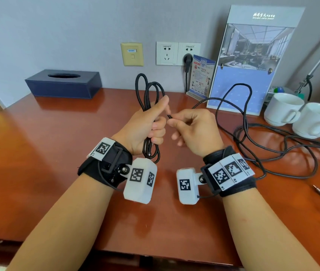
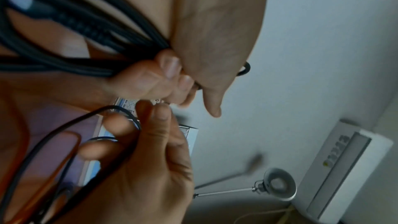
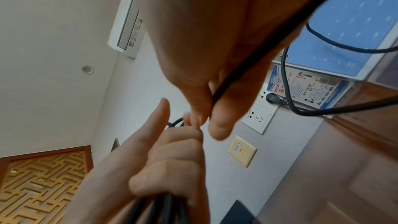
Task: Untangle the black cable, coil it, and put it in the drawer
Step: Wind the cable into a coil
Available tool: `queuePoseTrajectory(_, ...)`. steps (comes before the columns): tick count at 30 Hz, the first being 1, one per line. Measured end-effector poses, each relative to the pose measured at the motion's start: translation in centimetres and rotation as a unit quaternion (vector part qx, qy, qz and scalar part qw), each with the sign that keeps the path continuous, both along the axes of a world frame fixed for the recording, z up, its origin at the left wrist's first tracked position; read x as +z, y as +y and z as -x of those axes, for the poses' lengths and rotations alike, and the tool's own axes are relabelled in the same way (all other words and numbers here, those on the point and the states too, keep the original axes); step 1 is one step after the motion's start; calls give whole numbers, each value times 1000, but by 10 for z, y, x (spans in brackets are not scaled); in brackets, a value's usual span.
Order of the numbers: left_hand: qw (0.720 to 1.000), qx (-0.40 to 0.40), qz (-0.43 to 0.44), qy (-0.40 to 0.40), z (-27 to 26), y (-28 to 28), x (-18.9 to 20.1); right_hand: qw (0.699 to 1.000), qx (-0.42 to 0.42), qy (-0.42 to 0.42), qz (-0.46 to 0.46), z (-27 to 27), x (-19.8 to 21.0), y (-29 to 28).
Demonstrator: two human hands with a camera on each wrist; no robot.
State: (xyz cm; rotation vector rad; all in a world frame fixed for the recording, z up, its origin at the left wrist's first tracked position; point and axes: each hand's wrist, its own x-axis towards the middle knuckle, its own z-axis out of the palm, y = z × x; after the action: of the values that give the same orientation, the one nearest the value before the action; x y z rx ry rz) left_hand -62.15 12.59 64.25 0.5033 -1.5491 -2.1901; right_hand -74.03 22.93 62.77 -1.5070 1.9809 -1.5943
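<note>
Cable: the thin black braided cable (image 1: 147, 90) stands as upright loops in the left hand; its loose part trails right over the red-brown wooden desk (image 1: 38, 153).
Left hand (image 1: 143, 126): clamped around the loops.
Right hand (image 1: 194, 128): pinches the strand just beside, nearer the slack.

Bare forearms, black wrist straps (image 1: 108, 163), white marker-printed camera boxes (image 1: 140, 180)
</note>
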Motion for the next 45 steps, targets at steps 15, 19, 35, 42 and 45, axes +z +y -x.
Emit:
queuePoseTrajectory(15, 983, 153, -59, 83, 9, -14, -11, 1000, -1, 6, 8, -7, -3, -4)
queuePoseTrajectory(19, 956, 213, -142, 141, 3, -25, -9, 997, -7, 41, -60, -3, 0, 0)
queuePoseTrajectory(35, 948, 166, -210, 172, 13, -9, -10, 999, 45, 2, -23, -12, -5, -6)
queuePoseTrajectory(42, 915, 249, -237, 210, 2, -29, -7, 996, 24, 57, -67, 4, -2, 4)
queuePoseTrajectory(45, 914, 264, -242, 190, -2, -37, -7, 988, 81, 23, -129, 7, 3, 9)
